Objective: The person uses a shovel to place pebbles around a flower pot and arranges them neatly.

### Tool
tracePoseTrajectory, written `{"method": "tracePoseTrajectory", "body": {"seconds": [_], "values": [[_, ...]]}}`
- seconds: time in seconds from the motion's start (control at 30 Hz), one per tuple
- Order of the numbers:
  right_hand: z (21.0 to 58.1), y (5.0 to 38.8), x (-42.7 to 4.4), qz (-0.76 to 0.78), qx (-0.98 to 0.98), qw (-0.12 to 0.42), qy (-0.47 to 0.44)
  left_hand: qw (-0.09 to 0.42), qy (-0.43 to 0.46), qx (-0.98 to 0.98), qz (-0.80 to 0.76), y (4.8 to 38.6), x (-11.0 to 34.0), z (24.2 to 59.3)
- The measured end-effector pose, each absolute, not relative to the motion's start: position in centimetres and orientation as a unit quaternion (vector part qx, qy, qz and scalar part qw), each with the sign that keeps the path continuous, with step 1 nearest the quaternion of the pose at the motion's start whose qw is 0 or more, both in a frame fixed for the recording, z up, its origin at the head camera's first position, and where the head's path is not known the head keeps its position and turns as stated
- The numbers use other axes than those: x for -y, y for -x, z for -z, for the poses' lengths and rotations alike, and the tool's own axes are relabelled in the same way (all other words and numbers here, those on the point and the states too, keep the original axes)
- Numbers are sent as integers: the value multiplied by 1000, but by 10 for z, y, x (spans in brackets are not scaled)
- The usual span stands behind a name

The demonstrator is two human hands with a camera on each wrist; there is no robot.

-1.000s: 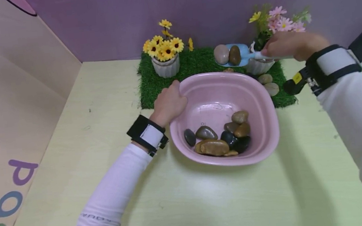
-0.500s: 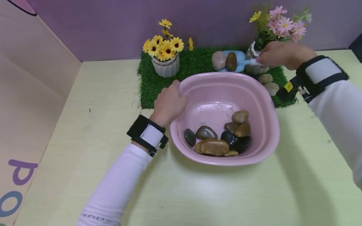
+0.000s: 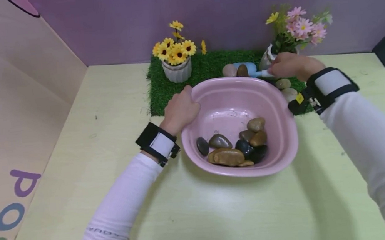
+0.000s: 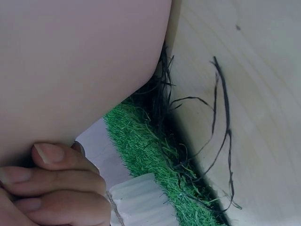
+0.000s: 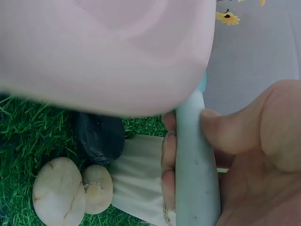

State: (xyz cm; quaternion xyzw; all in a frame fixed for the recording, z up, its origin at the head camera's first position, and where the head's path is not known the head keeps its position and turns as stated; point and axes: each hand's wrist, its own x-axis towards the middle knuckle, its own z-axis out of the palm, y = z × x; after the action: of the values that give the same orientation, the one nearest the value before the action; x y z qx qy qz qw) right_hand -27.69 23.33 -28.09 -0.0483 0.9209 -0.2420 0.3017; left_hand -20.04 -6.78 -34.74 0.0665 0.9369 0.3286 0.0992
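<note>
My left hand (image 3: 180, 111) grips the upper left rim of a pink basin (image 3: 243, 172); its curled fingers show in the left wrist view. Brown, grey and black stones (image 3: 228, 157) lie in the lower part of the basin. In my right hand (image 3: 291, 65) is the pale handle (image 5: 197, 174) of a blue scoop (image 3: 250, 67), held just behind the basin's far rim. A pinkish stone (image 3: 229, 70) and a brown stone (image 3: 242, 70) are at the scoop's blade, their lower parts hidden by the rim.
Artificial grass (image 3: 204, 63) lies behind the basin, with a pot of yellow flowers (image 3: 178, 70) at its left and a pot of pink flowers (image 3: 302, 28) at its right. Pale stones (image 5: 59, 192) and a black stone (image 5: 100, 136) rest on the grass beside the right pot.
My right hand has moved left and nearer, bringing the scoop and its two stones down behind the basin's far rim. My left hand and the basin have stayed in place.
</note>
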Motion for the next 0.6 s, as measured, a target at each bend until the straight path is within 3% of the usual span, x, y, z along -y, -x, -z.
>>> {"method": "tracePoseTrajectory", "body": {"seconds": [0.4, 0.6], "values": [[280, 277, -238, 208, -907, 362, 56, 91, -66, -936, -333, 201, 68, 349], [280, 277, -240, 192, -908, 366, 68, 93, -61, -938, -329, 201, 67, 348]]}}
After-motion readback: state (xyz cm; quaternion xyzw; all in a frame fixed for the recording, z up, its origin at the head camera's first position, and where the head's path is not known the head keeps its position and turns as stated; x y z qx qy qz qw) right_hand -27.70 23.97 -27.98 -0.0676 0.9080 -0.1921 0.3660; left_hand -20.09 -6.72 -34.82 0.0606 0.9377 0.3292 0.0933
